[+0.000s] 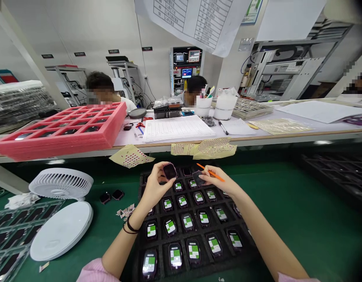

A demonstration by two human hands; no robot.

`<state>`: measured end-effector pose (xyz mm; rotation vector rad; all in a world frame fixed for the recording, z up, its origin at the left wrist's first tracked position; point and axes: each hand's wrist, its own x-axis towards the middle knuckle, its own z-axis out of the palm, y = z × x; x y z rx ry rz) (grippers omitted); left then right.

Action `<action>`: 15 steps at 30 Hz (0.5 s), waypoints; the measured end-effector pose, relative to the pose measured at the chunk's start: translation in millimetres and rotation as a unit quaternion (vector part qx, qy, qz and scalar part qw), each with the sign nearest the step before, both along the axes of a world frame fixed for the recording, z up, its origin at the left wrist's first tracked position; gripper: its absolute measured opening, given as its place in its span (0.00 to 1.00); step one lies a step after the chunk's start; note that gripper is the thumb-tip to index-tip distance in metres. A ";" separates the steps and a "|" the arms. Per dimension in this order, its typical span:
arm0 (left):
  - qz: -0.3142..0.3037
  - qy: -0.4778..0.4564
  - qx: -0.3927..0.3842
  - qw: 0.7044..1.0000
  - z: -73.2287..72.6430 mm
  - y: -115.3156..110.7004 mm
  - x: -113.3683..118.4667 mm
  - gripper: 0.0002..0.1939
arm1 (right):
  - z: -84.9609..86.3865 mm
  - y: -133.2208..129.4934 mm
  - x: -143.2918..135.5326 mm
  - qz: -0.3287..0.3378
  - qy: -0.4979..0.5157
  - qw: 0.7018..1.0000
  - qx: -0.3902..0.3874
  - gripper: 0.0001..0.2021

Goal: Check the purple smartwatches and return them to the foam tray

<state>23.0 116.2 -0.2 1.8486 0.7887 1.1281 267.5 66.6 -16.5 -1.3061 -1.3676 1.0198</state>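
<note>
Over the far end of a black foam tray [176,211], my left hand [157,184] pinches a square watch case [170,171] with a dark face by its edges. My right hand [217,181] is closed on a slim orange stick [210,172], and its fingertips also grip a thin dark square piece [199,178]. A small gap separates the dark piece from the watch case. Below both hands, the tray's compartments hold several watch cases with lit green-and-white screens, such as this near watch [175,255].
A white fan [62,235] and clear trays [10,227] stand left, near two loose dark watches [117,194]. Small tan scraps [126,211] lie beside my left wrist. The shelf ahead carries a pink foam tray [110,135], papers [179,127] and white cups [224,105]. People sit beyond.
</note>
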 end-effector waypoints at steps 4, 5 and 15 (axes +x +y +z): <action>-0.067 0.119 -0.030 0.990 -29.4 34.3 33.3 0.22 | -34.7 37.0 55.4 -0.104 -0.154 0.983 -0.004 0.16; -0.062 0.158 -0.028 0.985 -37.5 44.4 46.7 0.22 | -42.0 46.0 65.5 -0.132 -0.174 0.976 -0.001 0.14; -0.018 0.273 0.053 0.961 -76.4 86.5 160.5 0.20 | -85.4 95.8 90.7 -0.214 -0.323 0.921 -0.048 0.17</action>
